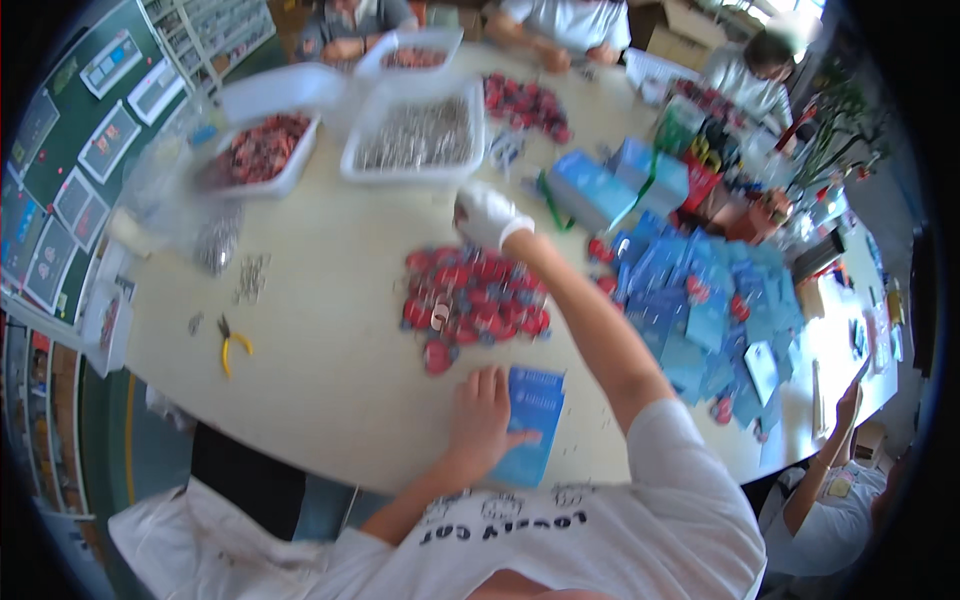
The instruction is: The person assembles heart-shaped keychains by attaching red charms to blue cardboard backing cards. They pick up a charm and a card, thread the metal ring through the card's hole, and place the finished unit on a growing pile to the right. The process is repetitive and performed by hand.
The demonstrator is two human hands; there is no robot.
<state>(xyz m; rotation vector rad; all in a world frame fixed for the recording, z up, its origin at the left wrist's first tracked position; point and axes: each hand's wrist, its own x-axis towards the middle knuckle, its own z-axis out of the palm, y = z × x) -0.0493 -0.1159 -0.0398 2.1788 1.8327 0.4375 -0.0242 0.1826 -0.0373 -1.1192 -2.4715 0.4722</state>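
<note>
On the big pale table (pixel 330 370), the largest thing is the spread of blue cards (pixel 700 300) at the right side. Next is the white tray of small metal parts (pixel 418 138) at the far side, and beside it a white tray of red pieces (pixel 258 150). In the middle lies a pile of red round tags (pixel 470 295). The left hand (pixel 480 420) lies flat with open fingers on a small stack of blue cards (pixel 530 420) near the table edge. The right hand (pixel 485 215), in a white glove, reaches out just beyond the red pile, toward the metal parts; its grip I cannot tell. Yellow-handled pliers (pixel 232 345) lie well apart at the left.
</note>
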